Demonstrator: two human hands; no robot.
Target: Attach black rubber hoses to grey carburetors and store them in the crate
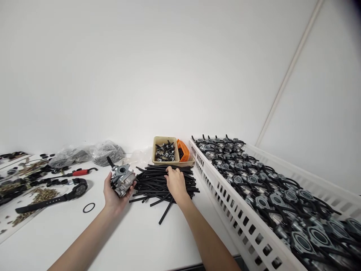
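My left hand is closed around a silver metal carburetor, held upright just above the white table. A short black piece sticks up from the carburetor's upper left. To the right, my right hand rests on a loose pile of black rubber hoses. Its fingers are curled and pinched down onto the hoses, and the fingertips are partly hidden among them. One hose juts out of the pile toward me.
On the right, a white slotted crate holds rows of carburetors with black hoses. Behind the pile stand a beige bin of small parts and an orange basket. A watch, black ring, red-handled tool and brass pieces lie left.
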